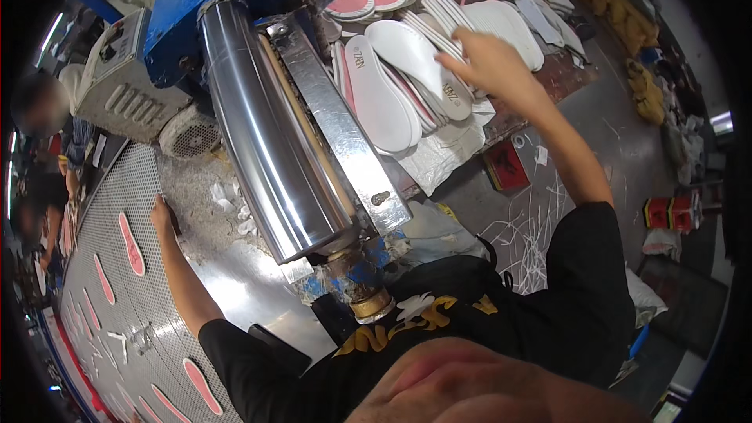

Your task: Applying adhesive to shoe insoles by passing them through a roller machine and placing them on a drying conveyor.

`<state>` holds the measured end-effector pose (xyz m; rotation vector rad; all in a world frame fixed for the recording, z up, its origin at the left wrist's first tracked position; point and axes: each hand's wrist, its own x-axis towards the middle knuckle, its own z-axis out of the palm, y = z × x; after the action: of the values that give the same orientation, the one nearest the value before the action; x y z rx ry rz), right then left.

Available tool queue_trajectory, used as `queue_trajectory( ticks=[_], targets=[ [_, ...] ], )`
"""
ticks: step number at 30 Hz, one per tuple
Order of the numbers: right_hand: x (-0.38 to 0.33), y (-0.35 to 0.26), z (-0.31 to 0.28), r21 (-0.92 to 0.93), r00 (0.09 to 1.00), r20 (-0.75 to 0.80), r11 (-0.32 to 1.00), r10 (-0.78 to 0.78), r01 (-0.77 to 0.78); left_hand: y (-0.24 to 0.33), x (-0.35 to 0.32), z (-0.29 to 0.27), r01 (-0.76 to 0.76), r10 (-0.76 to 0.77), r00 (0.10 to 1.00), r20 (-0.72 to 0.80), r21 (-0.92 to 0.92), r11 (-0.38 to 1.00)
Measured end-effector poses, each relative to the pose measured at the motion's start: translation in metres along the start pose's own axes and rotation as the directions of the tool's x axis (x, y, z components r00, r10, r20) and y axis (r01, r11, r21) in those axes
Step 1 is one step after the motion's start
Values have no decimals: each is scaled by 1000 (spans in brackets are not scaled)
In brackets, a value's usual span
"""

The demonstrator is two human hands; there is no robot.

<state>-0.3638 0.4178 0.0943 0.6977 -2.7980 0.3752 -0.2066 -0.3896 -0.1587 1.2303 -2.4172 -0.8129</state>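
Observation:
Over stacks of white insoles [381, 98] at the upper right, my right hand [487, 61] reaches with thumb and fingers apart. Its thumb is close to a glossy white insole [407, 53] lying across the stack, and its fingertips are by a row of insoles on edge [445, 14]. Whether it touches them is unclear. On the left, my left hand [162, 218] is at the edge of a grey mesh conveyor [141, 168], its fingers mostly hidden. Pink insoles [131, 244] lie spaced out on that mesh, the nearest one just left of this hand.
Between my arms stands a machine with a shiny steel roller [262, 133], a flat metal bar [345, 125] and a blue housing [192, 8]. A vented control box [129, 70] is behind it. White scraps [533, 254] litter the floor by a red box [505, 164]. Other people are at far left.

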Motion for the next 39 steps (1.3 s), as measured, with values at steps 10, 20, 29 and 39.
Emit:
queue_trajectory(
  ticks=[10,20,29,39],
  targets=[
    [-73,-11,47,-187,994,-2,976,112,-111,38,-28,25,-147,150,981,127,-31,989],
    [-80,-4,57,-134,991,-20,982,132,-134,117,-89,-44,-472,463,880,-106,-94,876],
    [-75,21,43,61,876,-479,994,-53,94,245,-190,-80,-471,542,836,84,-396,788],
    [-58,28,9,931,897,-226,356,380,84,296,-238,-82,-332,571,781,254,-605,723]
  ],
)
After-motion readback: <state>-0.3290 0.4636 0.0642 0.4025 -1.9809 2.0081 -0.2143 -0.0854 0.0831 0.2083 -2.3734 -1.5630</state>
